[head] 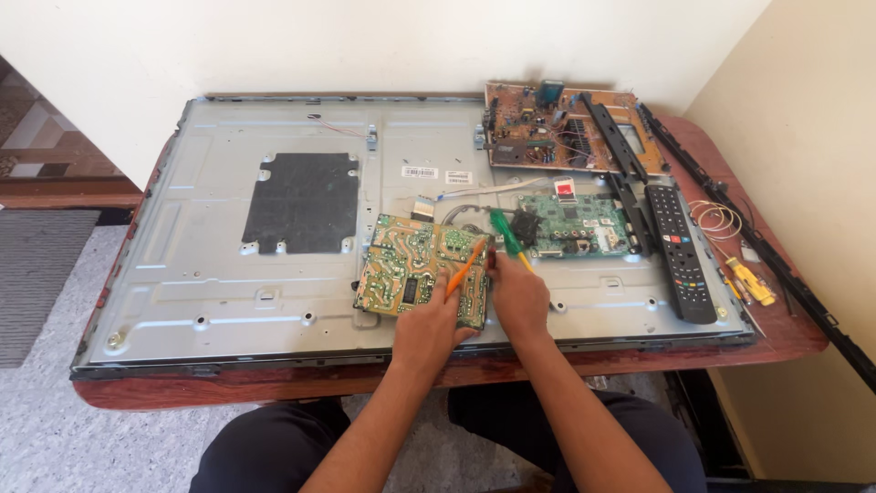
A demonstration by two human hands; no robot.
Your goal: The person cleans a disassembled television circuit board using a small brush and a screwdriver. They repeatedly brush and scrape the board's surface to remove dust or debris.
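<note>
Our left hand point(429, 319) grips an orange pen point(465, 267), steadying the green circuit board point(420, 267); our right hand point(516, 292) grasps a green screwdriver point(506, 236) angled onto it.

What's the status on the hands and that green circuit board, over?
Left hand holds orange tool on green circuit board. Right hand grips green screwdriver. Nothing blocking.

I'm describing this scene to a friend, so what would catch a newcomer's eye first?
The big grey metal back panel of a flat screen covers most of the table. At its near edge, the left hand holds an orange tool over a green circuit board, the right hand a green-handled screwdriver. A black remote lies right.
</note>
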